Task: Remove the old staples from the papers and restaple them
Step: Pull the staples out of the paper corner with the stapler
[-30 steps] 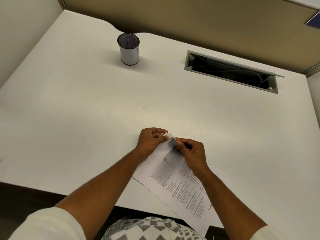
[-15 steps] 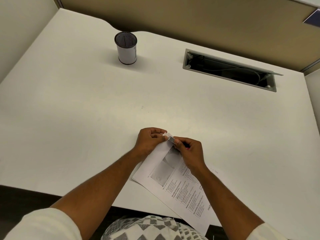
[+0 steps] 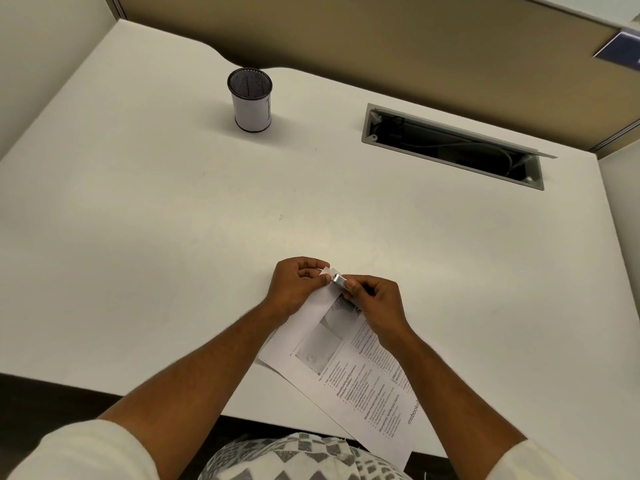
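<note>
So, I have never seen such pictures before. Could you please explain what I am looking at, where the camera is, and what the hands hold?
No machine here: a person works with bare hands. The one camera sits on the person's head, looking down at a white desk. The left hand pinches the top corner of the printed papers. The right hand holds a small metal tool at that corner, probably a staple remover. Farther back stand a mesh pen cup and an open cable slot.
</note>
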`<state>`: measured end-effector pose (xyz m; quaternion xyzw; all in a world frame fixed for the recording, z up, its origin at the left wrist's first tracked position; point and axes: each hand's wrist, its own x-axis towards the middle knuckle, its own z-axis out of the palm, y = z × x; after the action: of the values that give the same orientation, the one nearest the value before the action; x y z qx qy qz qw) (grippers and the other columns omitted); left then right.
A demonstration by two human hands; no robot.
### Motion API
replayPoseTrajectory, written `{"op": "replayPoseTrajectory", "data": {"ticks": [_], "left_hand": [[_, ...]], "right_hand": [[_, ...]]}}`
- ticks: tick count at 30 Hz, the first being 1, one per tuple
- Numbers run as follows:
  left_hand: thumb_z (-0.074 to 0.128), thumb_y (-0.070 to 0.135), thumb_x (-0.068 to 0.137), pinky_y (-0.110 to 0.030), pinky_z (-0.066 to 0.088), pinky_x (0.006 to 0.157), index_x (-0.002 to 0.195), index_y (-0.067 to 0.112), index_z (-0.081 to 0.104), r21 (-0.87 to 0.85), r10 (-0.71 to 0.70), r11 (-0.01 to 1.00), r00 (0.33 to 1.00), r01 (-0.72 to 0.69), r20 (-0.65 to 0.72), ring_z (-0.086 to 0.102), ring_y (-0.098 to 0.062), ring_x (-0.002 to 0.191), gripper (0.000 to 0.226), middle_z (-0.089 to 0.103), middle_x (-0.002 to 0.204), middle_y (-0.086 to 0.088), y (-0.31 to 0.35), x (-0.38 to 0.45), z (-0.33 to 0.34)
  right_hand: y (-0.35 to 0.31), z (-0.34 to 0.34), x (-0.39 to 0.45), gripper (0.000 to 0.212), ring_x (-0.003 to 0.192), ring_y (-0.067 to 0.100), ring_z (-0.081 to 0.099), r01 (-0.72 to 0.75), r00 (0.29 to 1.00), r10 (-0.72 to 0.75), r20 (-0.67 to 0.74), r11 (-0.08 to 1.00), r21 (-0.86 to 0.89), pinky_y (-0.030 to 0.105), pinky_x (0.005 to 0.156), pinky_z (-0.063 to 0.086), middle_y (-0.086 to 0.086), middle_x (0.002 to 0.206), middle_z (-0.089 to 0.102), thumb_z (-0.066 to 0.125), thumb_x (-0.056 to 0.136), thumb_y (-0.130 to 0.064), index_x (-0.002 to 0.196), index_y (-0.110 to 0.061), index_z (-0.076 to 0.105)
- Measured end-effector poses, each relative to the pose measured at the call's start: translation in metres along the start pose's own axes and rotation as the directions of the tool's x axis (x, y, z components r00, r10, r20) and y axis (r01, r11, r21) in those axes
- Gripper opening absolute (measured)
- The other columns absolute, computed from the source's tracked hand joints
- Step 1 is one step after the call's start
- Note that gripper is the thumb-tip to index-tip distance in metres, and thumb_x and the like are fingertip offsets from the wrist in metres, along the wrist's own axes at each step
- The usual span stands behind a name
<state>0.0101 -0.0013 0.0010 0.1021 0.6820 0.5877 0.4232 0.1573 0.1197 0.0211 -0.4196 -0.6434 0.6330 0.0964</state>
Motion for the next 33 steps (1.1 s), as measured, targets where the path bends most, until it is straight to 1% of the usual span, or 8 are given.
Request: {"op": "replayPoseTrajectory", "data": {"ticks": [4, 7, 11, 14, 19, 26, 30, 33], "left_hand": [[0.086, 0.009, 0.080, -0.017, 0.058, 0.071, 0.100, 0.017, 0.078, -0.003, 0.018, 1.000, 1.000, -0.018, -0.002, 0.073, -0.005, 0.074, 0.023, 0.078, 0.079, 0.002, 0.000, -0.001, 0.000], [0.085, 0.007, 0.080, -0.016, 0.057, 0.071, 0.100, 0.018, 0.078, 0.006, 0.021, 1.000, 1.000, -0.021, -0.013, 0.071, -0.004, 0.071, 0.024, 0.076, 0.076, 0.005, -0.001, 0.000, 0.000], [0.085, 0.002, 0.078, -0.024, 0.055, 0.074, 0.101, 0.014, 0.078, 0.076, 0.059, 0.995, 0.998, -0.060, 0.010, 0.060, -0.014, 0.069, 0.026, 0.069, 0.080, -0.004, -0.005, -0.001, 0.000], [0.086, 0.004, 0.078, -0.024, 0.056, 0.076, 0.100, 0.015, 0.079, 0.091, 0.059, 0.994, 0.998, -0.060, 0.007, 0.062, -0.013, 0.069, 0.026, 0.071, 0.080, -0.006, -0.006, 0.000, -0.001], [0.088, 0.012, 0.077, -0.025, 0.059, 0.077, 0.101, 0.016, 0.079, 0.096, 0.035, 0.995, 0.999, -0.033, -0.013, 0.075, -0.012, 0.075, 0.025, 0.079, 0.085, -0.014, -0.006, 0.001, -0.001], [0.087, 0.010, 0.078, -0.042, 0.063, 0.087, 0.102, 0.012, 0.079, 0.064, 0.005, 0.998, 1.000, -0.004, -0.022, 0.077, -0.032, 0.091, 0.025, 0.080, 0.090, -0.014, -0.002, 0.000, -0.001], [0.086, 0.010, 0.079, -0.041, 0.064, 0.086, 0.102, 0.012, 0.079, 0.053, 0.006, 0.999, 1.000, -0.005, -0.017, 0.077, -0.031, 0.091, 0.025, 0.080, 0.091, -0.016, -0.002, -0.001, -0.001], [0.086, 0.008, 0.079, -0.038, 0.061, 0.086, 0.102, 0.012, 0.079, 0.068, 0.017, 0.998, 1.000, -0.017, 0.014, 0.075, -0.022, 0.081, 0.025, 0.077, 0.090, -0.023, -0.003, -0.001, -0.001]], "right_hand": [[-0.002, -0.003, 0.003, 0.012, 0.093, 0.027, 0.077, -0.027, 0.999, 0.027, 0.023, 1.000, 0.010, 0.046, 0.088, 0.062, 0.005, 0.093, 0.081, 0.074, 0.093, -0.025, 0.101, -0.020, 0.082], [-0.005, -0.003, 0.005, 0.013, 0.097, 0.030, 0.077, -0.050, 0.997, 0.049, 0.053, 0.998, 0.034, 0.048, 0.091, 0.062, 0.007, 0.095, 0.081, 0.076, 0.092, -0.024, 0.101, -0.017, 0.082], [-0.012, -0.013, 0.010, 0.015, 0.085, 0.018, 0.073, -0.091, 0.996, 0.094, -0.009, 0.980, 0.177, 0.031, 0.079, 0.060, 0.008, 0.087, 0.079, 0.076, 0.089, -0.028, 0.097, -0.017, 0.083], [-0.014, -0.018, 0.011, 0.035, 0.080, 0.013, 0.072, -0.074, 0.997, 0.069, 0.037, 0.982, 0.174, 0.021, 0.072, 0.058, 0.010, 0.086, 0.079, 0.082, 0.073, -0.046, 0.095, -0.019, 0.084], [0.001, -0.010, 0.008, 0.014, 0.098, 0.024, 0.076, -0.029, 0.999, 0.026, 0.045, 0.997, 0.073, 0.039, 0.090, 0.061, 0.006, 0.098, 0.081, 0.078, 0.090, -0.024, 0.101, -0.016, 0.082], [0.009, -0.005, 0.000, 0.009, 0.090, 0.017, 0.078, 0.040, 0.998, -0.040, 0.044, 0.999, -0.001, 0.027, 0.076, 0.060, -0.001, 0.094, 0.082, 0.076, 0.092, -0.023, 0.099, -0.025, 0.082], [0.007, -0.004, 0.001, 0.011, 0.088, 0.015, 0.078, 0.033, 0.999, -0.033, 0.025, 0.999, -0.031, 0.027, 0.076, 0.061, -0.004, 0.092, 0.082, 0.076, 0.091, -0.030, 0.098, -0.025, 0.082], [0.004, -0.004, 0.004, 0.015, 0.090, 0.014, 0.078, 0.024, 1.000, -0.024, 0.016, 1.000, -0.014, 0.027, 0.076, 0.061, -0.004, 0.094, 0.082, 0.076, 0.091, -0.033, 0.100, -0.022, 0.082]]}}
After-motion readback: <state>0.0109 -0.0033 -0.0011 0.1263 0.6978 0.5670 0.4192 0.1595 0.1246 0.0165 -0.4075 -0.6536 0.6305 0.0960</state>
